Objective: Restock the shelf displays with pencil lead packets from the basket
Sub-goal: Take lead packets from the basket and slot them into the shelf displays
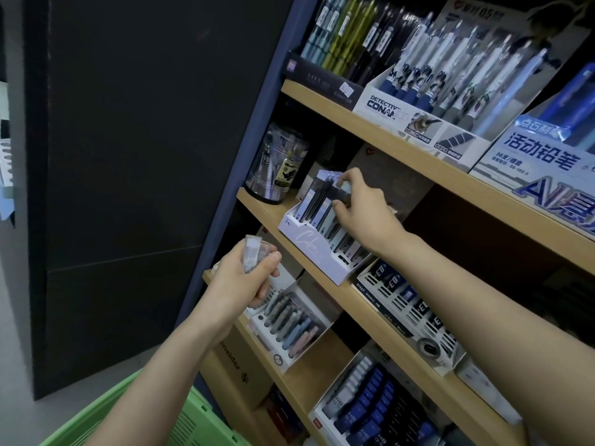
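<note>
Right hand (363, 217) pinches a lead packet (341, 193) into the white display box (309, 252); left hand (244, 278) at 8 o'clock grips spare packets (254, 254) staged for next; basket (167, 423) at 7 o'clock.

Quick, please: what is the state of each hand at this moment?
Left hand: closed, holding a clear lead packet.
Right hand: grip closed on a packet in the white display box.

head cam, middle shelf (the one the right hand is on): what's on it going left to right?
Clear cylindrical pen tub → white display box of lead packets, with the right hand gripping one → white and navy slotted display.
</note>
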